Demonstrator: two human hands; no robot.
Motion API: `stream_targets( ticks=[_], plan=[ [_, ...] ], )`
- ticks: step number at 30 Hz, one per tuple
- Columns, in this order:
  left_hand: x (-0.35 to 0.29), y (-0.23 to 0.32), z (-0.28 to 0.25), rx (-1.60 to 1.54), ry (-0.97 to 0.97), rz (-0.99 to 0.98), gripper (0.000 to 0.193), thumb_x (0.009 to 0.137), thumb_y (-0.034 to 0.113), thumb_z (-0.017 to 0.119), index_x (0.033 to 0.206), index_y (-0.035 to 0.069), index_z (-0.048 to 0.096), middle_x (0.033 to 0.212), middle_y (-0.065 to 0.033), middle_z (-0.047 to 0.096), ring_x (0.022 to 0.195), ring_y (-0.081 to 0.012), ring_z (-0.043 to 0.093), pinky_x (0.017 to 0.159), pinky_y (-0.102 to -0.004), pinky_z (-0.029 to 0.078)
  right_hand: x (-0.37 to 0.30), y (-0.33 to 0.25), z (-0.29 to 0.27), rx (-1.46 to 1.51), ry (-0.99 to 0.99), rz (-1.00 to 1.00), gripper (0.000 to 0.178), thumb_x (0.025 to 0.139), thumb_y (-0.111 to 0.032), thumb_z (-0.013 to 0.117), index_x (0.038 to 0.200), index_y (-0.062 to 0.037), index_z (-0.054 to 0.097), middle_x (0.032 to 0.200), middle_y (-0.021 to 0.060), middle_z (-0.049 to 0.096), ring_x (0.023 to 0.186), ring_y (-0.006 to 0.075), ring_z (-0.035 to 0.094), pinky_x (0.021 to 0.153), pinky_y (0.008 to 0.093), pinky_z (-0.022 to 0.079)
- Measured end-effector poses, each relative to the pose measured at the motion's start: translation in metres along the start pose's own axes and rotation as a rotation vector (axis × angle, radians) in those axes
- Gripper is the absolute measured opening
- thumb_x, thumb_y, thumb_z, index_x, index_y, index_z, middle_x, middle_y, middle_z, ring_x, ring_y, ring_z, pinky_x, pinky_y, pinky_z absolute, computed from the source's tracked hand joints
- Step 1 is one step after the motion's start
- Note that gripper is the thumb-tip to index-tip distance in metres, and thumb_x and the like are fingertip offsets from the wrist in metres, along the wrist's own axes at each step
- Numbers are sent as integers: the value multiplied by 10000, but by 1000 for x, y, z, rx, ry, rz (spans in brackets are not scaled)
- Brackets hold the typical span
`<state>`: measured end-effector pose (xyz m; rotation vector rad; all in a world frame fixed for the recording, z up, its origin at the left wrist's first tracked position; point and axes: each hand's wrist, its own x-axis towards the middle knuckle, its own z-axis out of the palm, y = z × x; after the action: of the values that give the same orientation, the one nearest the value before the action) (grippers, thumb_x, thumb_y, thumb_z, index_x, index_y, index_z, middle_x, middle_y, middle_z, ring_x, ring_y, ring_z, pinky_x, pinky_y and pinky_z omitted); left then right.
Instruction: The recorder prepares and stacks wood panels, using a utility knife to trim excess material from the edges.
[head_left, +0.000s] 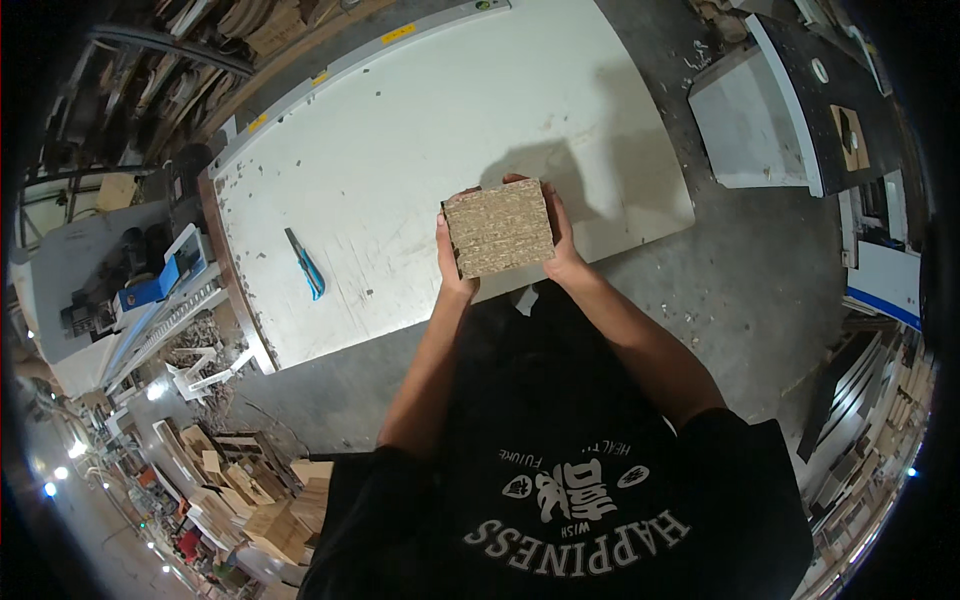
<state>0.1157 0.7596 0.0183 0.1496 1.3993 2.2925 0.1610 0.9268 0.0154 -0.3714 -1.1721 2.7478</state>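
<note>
Both hands, left hand [450, 262] and right hand [562, 240], clamp a stack of chipboard pieces [498, 227] above the bench [400, 150]; loose pieces could slide out; rough edges might splinter skin.

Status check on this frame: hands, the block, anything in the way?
Left hand and right hand both clamped on the chipboard block, held above the white table. Blue utility knife lies on the table to the left, apart. Nothing blocking.

Square chipboard stack [498, 228], edge-on, above white table [400, 150]
</note>
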Motion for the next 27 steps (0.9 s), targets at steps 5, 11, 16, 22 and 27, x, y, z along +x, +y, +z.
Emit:
stream_targets(
  ticks=[5,11,16,22,27],
  plan=[
    [2,18,6,102,-19,3,790,1115,610,278,1630,20,373,1686,-189,379,1564,-313,356,1282,-466,280,-5,-8,6,-50,62,16,736,1145,-580,302,1648,-47,368,1534,81,559,1407,178,527,1187,369,408],
    [-3,44,33,141,-80,108,932,1086,708,181,1709,18,126,1796,-165,89,1660,-304,81,1330,-466,96,-5,-25,15,-173,-79,-111,706,1163,-528,282,1703,-74,243,1771,56,238,1603,176,248,1305,374,203],
    [4,5,12,-20,-68,-92,912,1080,738,208,1731,110,86,1779,-144,166,1593,-296,284,1292,-456,265,5,11,-20,-41,73,222,693,1154,-538,340,1725,-174,194,1681,41,391,1461,191,476,1221,408,413],
    [8,-39,-16,-120,35,-172,846,1092,705,305,1719,155,158,1651,-142,396,1428,-310,515,1214,-467,422,9,5,9,44,230,341,621,1127,-616,374,1391,-102,599,1203,13,674,1098,149,669,986,355,556],
    [4,-59,-22,-117,161,-245,753,1107,655,356,1590,85,450,1485,-143,592,1306,-284,616,1150,-437,478,9,29,-26,96,192,282,649,1135,-606,297,1413,-99,591,1308,41,671,1200,187,651,1057,372,513]
  ],
)
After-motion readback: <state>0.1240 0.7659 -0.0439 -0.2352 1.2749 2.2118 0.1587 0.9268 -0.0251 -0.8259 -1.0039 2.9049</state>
